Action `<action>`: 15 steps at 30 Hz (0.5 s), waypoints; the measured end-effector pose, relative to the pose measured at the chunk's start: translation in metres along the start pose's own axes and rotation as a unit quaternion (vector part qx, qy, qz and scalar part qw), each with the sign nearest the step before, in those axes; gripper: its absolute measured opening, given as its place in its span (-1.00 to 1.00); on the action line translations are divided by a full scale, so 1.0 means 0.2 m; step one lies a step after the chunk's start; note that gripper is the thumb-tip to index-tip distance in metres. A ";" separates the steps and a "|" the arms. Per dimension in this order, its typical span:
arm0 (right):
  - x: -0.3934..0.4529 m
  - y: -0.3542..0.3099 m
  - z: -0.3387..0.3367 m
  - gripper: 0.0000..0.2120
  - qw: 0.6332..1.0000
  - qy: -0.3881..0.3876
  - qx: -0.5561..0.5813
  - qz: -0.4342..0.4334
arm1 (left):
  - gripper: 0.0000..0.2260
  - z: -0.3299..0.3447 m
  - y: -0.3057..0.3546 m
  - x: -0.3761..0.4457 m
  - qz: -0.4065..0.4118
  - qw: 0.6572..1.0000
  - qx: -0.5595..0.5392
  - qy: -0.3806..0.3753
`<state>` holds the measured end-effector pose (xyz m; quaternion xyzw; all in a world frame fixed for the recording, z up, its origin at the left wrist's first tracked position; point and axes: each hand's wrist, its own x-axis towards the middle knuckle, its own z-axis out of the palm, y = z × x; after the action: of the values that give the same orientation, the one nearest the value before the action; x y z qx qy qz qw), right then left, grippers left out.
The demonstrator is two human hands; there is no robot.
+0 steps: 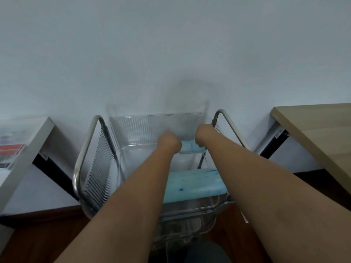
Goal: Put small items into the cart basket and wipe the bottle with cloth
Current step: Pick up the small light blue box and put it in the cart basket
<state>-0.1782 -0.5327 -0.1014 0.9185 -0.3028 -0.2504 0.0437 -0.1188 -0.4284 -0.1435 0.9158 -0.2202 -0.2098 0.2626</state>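
Note:
A clear plastic cart basket [133,128] with ribbed walls sits in a metal-framed cart [83,149] in front of me. Both my arms reach into it. My left hand [170,142] and my right hand [204,134] are both closed on a small light-blue folded item [188,148], held between them over the basket's far part; I cannot tell whether it is a cloth or a packet. A larger light-blue cloth [193,184] with dark blue specks lies across the basket's near side, under my arms. No bottle is visible.
A white table [28,154] with red and dark items stands at the left. A wooden table [319,130] is at the right. A white wall is close behind the cart. Lower clear baskets [182,224] show beneath, over a dark wooden floor.

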 end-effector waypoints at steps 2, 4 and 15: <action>-0.05 -0.02 -0.05 -0.83 0.997 0.039 0.064 0.004 | -0.66 -0.10 -0.01 -0.03 0.011 0.999 -0.023 0.033; -0.09 -0.04 -0.12 -0.85 0.984 0.090 0.153 -0.007 | -0.65 -0.24 -0.01 -0.08 0.029 0.997 -0.042 0.055; -0.53 -0.64 -0.59 -0.77 0.809 0.171 0.510 -0.237 | -0.78 -1.42 -0.41 -0.52 0.067 0.972 -0.111 0.197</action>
<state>-0.1258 -0.3757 0.0167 0.8797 -0.1475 0.0991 -0.4410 -0.0384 -0.2021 0.0580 0.8874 -0.2002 -0.0305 0.4141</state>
